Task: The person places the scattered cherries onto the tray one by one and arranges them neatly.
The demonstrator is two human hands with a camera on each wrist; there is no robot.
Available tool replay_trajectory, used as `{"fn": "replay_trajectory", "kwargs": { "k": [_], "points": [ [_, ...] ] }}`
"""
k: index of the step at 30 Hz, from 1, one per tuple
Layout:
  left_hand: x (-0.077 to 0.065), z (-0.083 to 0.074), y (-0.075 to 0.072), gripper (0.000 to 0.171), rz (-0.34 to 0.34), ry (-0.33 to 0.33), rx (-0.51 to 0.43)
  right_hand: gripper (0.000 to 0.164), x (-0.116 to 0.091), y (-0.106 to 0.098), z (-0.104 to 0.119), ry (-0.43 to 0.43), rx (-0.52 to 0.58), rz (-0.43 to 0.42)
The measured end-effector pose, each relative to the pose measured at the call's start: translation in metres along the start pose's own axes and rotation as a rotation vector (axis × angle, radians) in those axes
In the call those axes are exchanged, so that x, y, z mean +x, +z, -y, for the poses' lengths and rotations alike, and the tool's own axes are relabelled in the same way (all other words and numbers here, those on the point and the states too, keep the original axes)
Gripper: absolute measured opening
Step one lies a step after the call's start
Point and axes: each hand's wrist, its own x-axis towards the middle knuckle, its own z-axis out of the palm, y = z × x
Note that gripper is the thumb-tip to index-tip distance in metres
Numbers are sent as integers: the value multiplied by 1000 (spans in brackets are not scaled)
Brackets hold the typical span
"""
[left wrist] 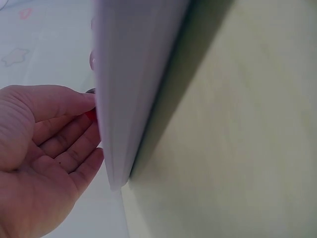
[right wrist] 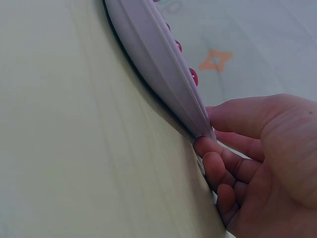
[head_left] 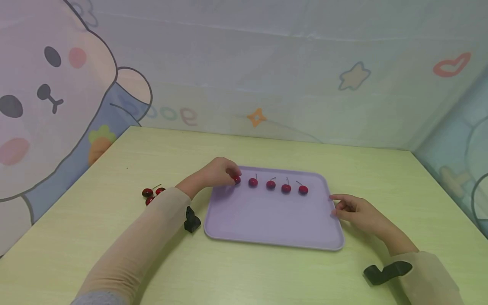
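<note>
A pale purple tray (head_left: pixel 274 224) lies on the table. Along its far side runs a row of dark red cherries with stems, among them one cherry (head_left: pixel 253 182) near the left and another (head_left: pixel 303 189) at the right end. At the tray's far left corner my left hand (head_left: pixel 218 173) pinches a cherry (head_left: pixel 237 180) between thumb and fingers; in the left wrist view that cherry (left wrist: pixel 91 115) is mostly hidden. My right hand (head_left: pixel 360 214) holds the tray's right edge, its thumb at the rim (right wrist: pixel 205 111) and its other fingers curled beside it.
Several loose cherries (head_left: pixel 147 192) lie on the light yellow-green table (head_left: pixel 171 262), left of the tray and partly behind my left forearm. A dark wrist mount (head_left: pixel 192 220) juts out by each sleeve. A printed cloth (head_left: pixel 228 63) hangs behind the table.
</note>
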Motion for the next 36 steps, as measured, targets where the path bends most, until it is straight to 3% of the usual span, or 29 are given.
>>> {"fn": "replay_trajectory", "kwargs": {
  "k": [36],
  "points": [
    [1,7,-1,34,10,-7,3,50,3,0,-1,4,-12,4]
  ]
}}
